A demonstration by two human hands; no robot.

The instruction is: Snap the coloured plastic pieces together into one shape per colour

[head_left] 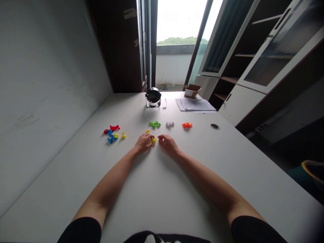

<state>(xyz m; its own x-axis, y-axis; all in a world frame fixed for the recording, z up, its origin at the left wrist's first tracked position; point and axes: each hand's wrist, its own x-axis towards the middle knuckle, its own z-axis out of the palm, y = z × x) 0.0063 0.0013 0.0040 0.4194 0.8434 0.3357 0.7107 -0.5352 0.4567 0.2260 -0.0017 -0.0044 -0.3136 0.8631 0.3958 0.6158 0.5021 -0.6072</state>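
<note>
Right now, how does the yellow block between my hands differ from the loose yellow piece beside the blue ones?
The yellow block is at the fingertips of the left hand; the loose yellow piece lies untouched. The yellow block looks chunky, while the loose yellow piece has a narrow stem over a wider base. Both are yellow.

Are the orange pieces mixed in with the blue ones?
No, the orange pieces lie well to the right of the blue pieces.
</note>
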